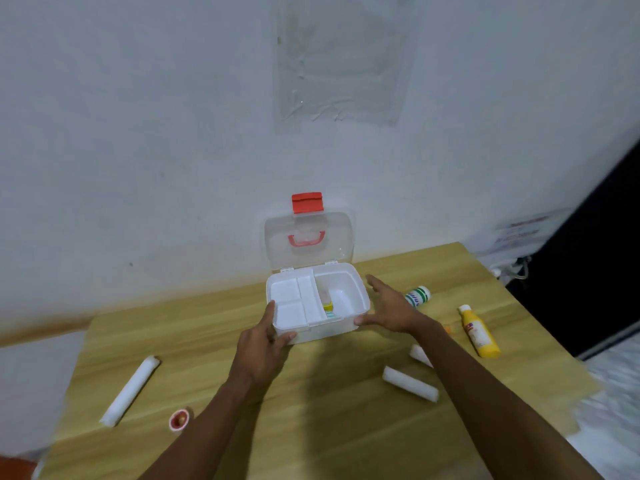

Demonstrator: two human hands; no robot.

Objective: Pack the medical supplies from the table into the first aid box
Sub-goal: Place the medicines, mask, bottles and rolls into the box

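The white first aid box (360, 303) stands open on the wooden table, its clear lid (310, 237) with a red latch tilted back toward the wall. A white divider tray fills its left half, and a small yellow item (328, 305) lies in the right compartment. My left hand (265, 344) grips the box's front left corner. My right hand (389, 308) rests against its right side, thumb at the front rim and fingers spread. Around the box lie a long white gauze roll (130, 391), two shorter rolls (410, 384) (420, 355), a yellow bottle (479, 332), a green-and-white bottle (418, 296) and a small red-rimmed round item (179, 420).
The table (311, 393) stands against a white wall. Its right edge drops off next to a dark panel (588, 258). A cable and plug (516, 268) sit near the far right corner.
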